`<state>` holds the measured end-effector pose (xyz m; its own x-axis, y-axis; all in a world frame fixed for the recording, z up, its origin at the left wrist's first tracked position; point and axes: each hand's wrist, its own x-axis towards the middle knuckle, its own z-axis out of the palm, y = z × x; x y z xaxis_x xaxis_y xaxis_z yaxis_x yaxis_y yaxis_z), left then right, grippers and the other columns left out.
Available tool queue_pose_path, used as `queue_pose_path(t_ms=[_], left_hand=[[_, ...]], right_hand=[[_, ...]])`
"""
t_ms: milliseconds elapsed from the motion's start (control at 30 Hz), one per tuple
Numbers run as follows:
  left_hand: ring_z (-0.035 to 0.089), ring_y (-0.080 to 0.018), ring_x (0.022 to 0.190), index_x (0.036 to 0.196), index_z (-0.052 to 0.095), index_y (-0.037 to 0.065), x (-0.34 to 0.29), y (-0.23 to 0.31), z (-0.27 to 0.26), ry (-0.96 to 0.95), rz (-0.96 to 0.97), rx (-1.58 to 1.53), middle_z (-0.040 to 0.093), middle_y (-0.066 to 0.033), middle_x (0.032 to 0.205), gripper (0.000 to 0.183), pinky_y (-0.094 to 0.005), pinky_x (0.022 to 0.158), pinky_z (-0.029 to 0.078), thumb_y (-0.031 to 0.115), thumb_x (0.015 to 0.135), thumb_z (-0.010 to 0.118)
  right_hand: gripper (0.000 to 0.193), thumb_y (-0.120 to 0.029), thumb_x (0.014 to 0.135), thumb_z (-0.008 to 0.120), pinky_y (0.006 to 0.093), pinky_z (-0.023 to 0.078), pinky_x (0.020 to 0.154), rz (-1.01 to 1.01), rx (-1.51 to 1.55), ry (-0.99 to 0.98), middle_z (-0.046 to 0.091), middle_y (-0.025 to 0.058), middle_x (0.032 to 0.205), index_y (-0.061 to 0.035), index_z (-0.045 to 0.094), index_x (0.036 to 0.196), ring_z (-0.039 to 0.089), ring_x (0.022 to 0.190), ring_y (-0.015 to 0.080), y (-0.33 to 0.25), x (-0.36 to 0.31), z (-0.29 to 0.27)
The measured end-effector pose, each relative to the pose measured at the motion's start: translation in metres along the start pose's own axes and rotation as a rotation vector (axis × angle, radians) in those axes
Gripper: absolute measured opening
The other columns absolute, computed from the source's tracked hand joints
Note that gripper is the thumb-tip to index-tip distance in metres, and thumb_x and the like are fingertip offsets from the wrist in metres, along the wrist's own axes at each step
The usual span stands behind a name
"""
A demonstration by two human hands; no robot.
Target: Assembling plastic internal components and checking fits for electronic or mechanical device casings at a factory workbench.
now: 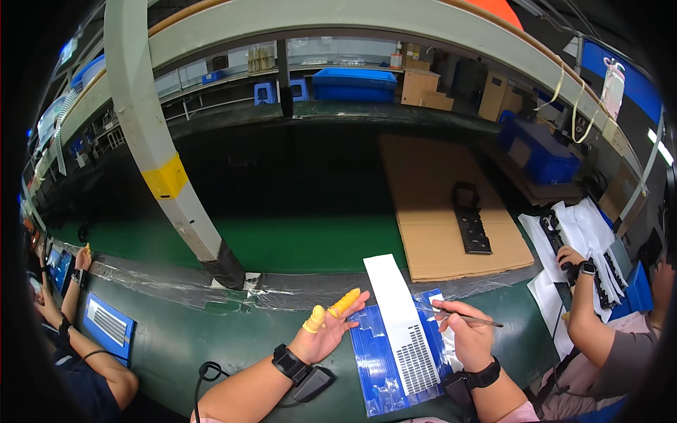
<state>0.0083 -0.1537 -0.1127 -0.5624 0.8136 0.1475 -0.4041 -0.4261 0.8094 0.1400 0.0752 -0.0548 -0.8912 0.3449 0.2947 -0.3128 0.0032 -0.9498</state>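
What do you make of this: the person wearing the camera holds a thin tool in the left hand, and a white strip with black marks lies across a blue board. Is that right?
Not quite: the head view shows the thin tool in the right hand, not the left. The white strip with black marks does lie across the blue board.

Under the white strip (pixel 391 289) the blue board (pixel 368 352) is partly hidden, the near picture edge cuts both forearms (pixel 243 384), and the tip of the thin tool (pixel 488 323) is too small to tell.
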Motion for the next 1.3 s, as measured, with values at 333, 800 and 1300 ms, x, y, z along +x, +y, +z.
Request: queue_pose_path(t_ms=[333,800,1300], left_hand=[[0.059,-0.0131,0.084,0.101,0.058,0.000,0.084,0.049,0.079,0.328,0.354,0.757,0.063,-0.0083,0.091,0.020,-0.0246,0.073,0.047,0.009,0.083,0.058],[0.058,-0.0311,0.095,0.098,0.063,0.002,0.358,-0.093,0.097,0.295,-0.158,1.722,0.061,-0.0190,0.100,0.039,-0.0371,0.082,0.045,0.028,0.070,0.066],[0.053,-0.0187,0.100,0.119,0.044,0.009,0.025,0.020,0.116,0.257,-0.173,-0.172,0.054,-0.0048,0.108,0.040,-0.0387,0.090,0.044,0.006,0.082,0.057]], right_hand=[[0.027,-0.016,0.088,0.051,0.0246,0.046,0.061,0.023,0.499,0.520,0.061,0.0160,0.096,0.0026,0.051,0.108,0.057,0.076,0.0159,-0.029,0.006,-0.061],[0.010,-0.008,0.083,0.058,0.0197,0.045,0.054,-0.049,0.752,0.459,0.063,0.0155,0.083,-0.0014,0.057,0.090,0.056,0.062,0.0110,-0.043,0.001,-0.102],[0.018,-0.005,0.082,0.056,0.0224,0.045,0.055,0.004,0.539,0.285,0.063,0.0168,0.084,-0.0009,0.049,0.098,0.057,0.065,0.0141,-0.045,-0.021,-0.048]])
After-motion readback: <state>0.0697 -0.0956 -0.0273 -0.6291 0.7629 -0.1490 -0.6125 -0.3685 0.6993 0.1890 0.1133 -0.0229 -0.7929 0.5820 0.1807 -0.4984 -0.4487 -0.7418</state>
